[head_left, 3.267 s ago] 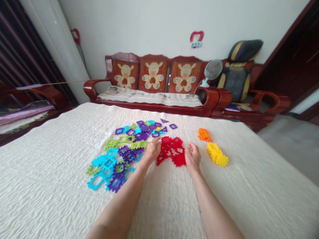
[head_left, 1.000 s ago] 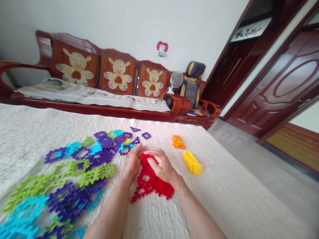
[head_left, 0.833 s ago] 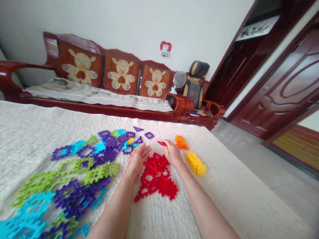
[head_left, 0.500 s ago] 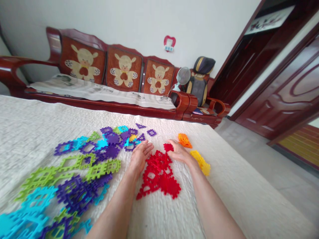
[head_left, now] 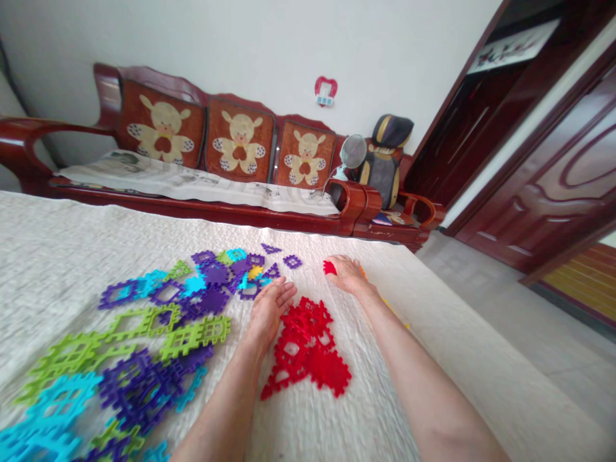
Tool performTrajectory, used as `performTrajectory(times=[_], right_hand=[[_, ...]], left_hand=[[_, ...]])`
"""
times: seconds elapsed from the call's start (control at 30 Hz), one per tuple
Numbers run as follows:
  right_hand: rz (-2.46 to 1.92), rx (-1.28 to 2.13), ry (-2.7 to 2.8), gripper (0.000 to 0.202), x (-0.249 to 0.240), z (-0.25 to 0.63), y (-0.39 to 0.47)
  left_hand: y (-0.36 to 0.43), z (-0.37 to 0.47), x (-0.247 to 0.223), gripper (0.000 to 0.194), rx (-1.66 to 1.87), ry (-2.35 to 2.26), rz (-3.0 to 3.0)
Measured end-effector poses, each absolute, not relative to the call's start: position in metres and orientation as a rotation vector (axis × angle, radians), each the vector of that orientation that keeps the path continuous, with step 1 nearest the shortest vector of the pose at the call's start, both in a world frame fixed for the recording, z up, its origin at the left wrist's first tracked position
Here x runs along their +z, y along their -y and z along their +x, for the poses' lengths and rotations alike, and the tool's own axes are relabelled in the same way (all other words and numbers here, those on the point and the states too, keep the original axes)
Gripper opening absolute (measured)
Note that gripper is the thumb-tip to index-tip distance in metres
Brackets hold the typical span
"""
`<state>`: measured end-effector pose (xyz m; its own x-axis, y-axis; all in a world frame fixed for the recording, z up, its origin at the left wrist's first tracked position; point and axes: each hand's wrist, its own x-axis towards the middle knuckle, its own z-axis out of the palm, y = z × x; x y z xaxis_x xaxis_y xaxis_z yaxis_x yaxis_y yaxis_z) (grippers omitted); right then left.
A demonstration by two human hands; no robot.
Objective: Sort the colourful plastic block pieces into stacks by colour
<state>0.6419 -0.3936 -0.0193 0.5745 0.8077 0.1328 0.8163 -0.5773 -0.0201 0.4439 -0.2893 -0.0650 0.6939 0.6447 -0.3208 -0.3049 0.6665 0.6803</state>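
Beyond the red heap (head_left: 314,351), the right hand (head_left: 350,274) pinched a red piece (head_left: 330,267), and, beside the heap's left edge, the left hand (head_left: 270,306) hung wide!

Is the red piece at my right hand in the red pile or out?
Out: the red piece is at the right hand, and white cover shows between it and the red pile.
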Motion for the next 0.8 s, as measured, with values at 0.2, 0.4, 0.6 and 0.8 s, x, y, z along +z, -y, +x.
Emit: performTrajectory(times=[0.2,0.4,0.6,0.8], right_hand=[[-2.842,-0.161,1.46,0.028,-0.023,0.653,0.386],[-2.604,-0.239,1.429,0.04,-0.026,0.643,0.392],[-2.363,0.627,1.439,0.058,-0.02,0.615,0.419],[-2.269,0.69,1.508,0.071,-0.01,0.592,0.425]], left_hand=[[0.289,0.444,-0.064,0.023,0.569,-0.591,0.646],[0.288,0.443,-0.063,0.024,0.567,-0.595,0.646],[0.288,0.443,-0.068,0.025,0.575,-0.557,0.661],[0.288,0.443,-0.068,0.027,0.576,-0.562,0.674]])
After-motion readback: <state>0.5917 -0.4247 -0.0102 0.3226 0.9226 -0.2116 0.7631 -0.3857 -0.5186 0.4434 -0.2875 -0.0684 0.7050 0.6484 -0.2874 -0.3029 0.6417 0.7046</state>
